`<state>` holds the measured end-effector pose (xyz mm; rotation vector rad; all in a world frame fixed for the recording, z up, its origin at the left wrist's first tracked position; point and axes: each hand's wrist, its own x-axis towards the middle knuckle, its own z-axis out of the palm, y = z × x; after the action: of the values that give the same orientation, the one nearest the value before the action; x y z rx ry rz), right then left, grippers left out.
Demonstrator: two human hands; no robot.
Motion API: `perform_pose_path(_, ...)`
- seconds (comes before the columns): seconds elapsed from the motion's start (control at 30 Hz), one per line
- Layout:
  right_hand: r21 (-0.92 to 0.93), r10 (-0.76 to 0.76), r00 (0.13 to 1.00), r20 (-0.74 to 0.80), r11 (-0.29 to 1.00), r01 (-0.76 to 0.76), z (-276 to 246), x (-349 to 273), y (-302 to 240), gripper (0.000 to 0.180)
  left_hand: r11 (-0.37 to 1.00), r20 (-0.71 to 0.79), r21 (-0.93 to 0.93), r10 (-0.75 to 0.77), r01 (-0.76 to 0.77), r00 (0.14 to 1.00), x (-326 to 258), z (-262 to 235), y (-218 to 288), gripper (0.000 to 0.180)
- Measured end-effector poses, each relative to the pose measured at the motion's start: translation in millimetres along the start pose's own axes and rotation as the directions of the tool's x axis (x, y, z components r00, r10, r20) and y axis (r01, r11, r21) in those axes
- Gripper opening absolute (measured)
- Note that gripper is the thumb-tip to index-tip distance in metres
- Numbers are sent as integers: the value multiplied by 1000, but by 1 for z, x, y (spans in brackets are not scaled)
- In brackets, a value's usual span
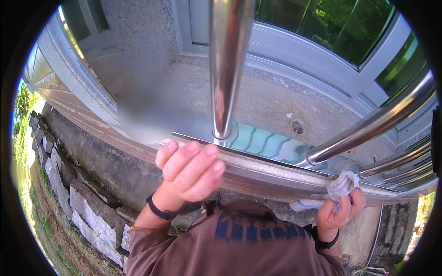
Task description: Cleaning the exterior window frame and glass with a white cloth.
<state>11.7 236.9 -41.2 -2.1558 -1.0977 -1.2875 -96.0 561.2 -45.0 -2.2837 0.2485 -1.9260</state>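
My left hand is raised at the near edge of a stone ledge, close to the foot of an upright steel post. Its fingers are bent and pressed together; the palm is hidden, so whether it grips anything cannot be seen. A crumpled white cloth is bunched in the fingers of my right hand, against the ledge at the right. A paler white piece of fabric hangs beside that hand. Along the ledge runs a shiny metal base strip that carries the posts.
More steel posts rise from the strip at the right. Behind them lie a concrete floor with a drain hole and a white-framed glass window. Below left, rough stone slabs border a dirt slope. A blurred patch covers the left part.
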Motion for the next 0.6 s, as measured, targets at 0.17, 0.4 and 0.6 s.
perform_pose_path(0.17,27,130,989,-67,991,-129,8,-2,-9,28,955,96,126,-282,269,955,-18,-24,-37,21)
perform_pose_path(0.4,14,-34,999,30,999,34,29,23,-58,28,969,164,61,-248,241,955,-19,-17,-22,30)
perform_pose_path(0.6,16,-8,999,-39,1000,9,40,26,-67,30,972,223,-18,-225,235,948,-21,-18,-19,38)
